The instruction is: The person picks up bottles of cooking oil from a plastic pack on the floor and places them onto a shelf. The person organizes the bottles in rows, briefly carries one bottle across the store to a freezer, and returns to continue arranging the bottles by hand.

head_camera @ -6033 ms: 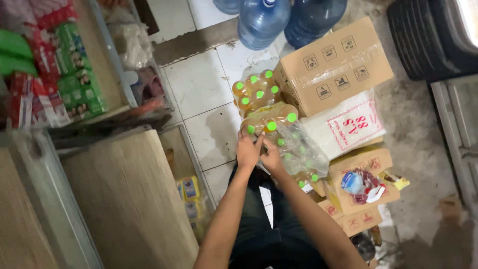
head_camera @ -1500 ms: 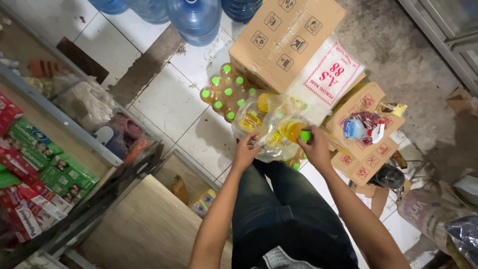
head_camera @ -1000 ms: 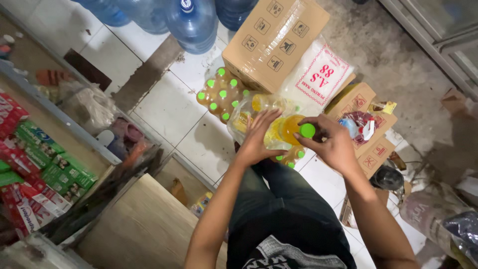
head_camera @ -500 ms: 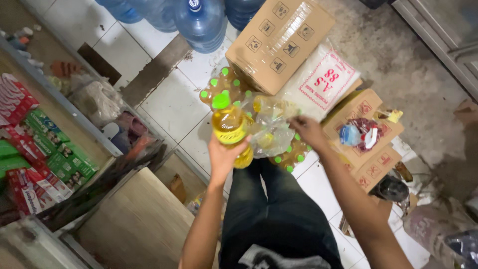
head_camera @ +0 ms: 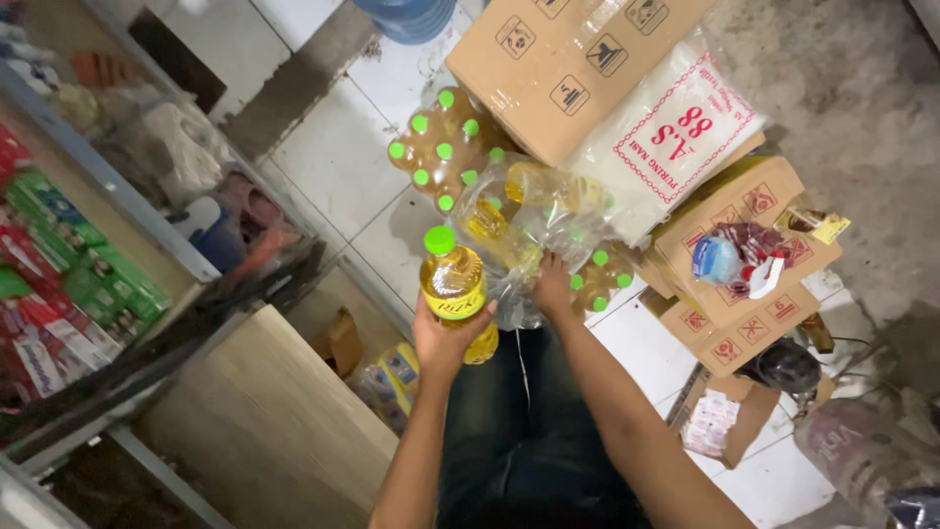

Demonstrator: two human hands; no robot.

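Golden-yellow cooking oil in a clear plastic bottle [head_camera: 456,294], green screw cap, yellow label band round the middle. Held upright in the left hand [head_camera: 446,343], whose fingers wrap the lower body from below and behind; the bottle stands clear of the floor, above the person's dark trousers and just left of the torn pack.

Clear shrink-wrap pack [head_camera: 529,230], opened, holding more bottles of the same kind, some lying on their sides. The right hand [head_camera: 554,286] rests on its near edge, fingers curled into the film; whether it grips a bottle or only the wrap cannot be told.

A second, unopened pack of green-capped bottles [head_camera: 441,152] stands behind on the white tiled floor [head_camera: 338,181]. Beside these: a brown cardboard carton [head_camera: 568,59], a white rice sack [head_camera: 676,147] with red print, smaller printed cartons [head_camera: 744,264] with sachets on top. To the left, a shelf [head_camera: 117,211] of red and green packets and a wooden counter top [head_camera: 259,421].

Handling, as judged: the full bottle is likely moderately heavy for one hand. Thin walls should give under a hard squeeze, and any oil film would make it slippery. The firmest hold looks to be round the labelled waist or under the base; the neck below the cap suits lifting from the pack. The loose wrap is soft and offers no support.
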